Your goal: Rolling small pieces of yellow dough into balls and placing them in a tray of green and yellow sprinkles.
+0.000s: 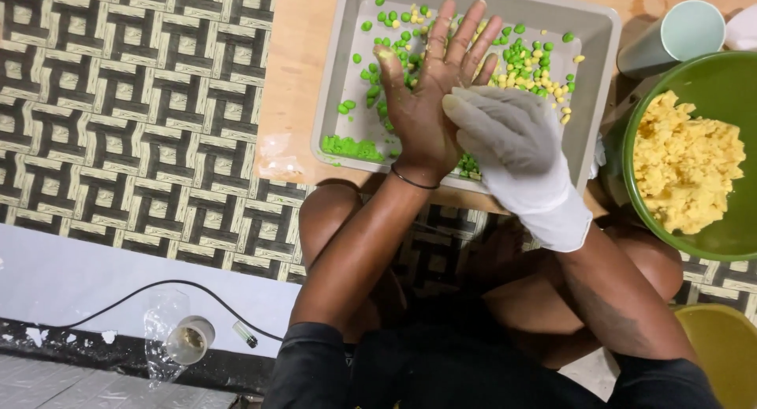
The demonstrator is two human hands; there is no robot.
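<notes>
- The person sits cross-legged on a patterned floor mat (134,102), both arms reaching forward to a low wooden table (296,78).
- Left hand (430,90): bare, open flat, fingers spread and pointing toward the far edge of the table, with bits of green and yellow paste stuck to the fingertips; it grips nothing.
- Right hand (505,137): in a white glove, fingers loosely curled, its fingertips pressed against the side of the left hand's palm (whether it pinches any paste there I cannot tell).
- Both hands hover over the near half of a grey rectangular tray (335,102), whose long axis runs along the table's near edge.
- Green balls (386,42) lie scattered directly under and beyond the left hand; yellow balls (540,74) cluster toward the tray's right side, nearer the gloved hand.
- A smear of green paste (347,147) sits in the tray's near left corner.
- To the right, a green bowl (694,78) holds yellow dough (686,165), closest to the right hand.
- Beyond the bowl stands a pale cup (682,35).
</notes>
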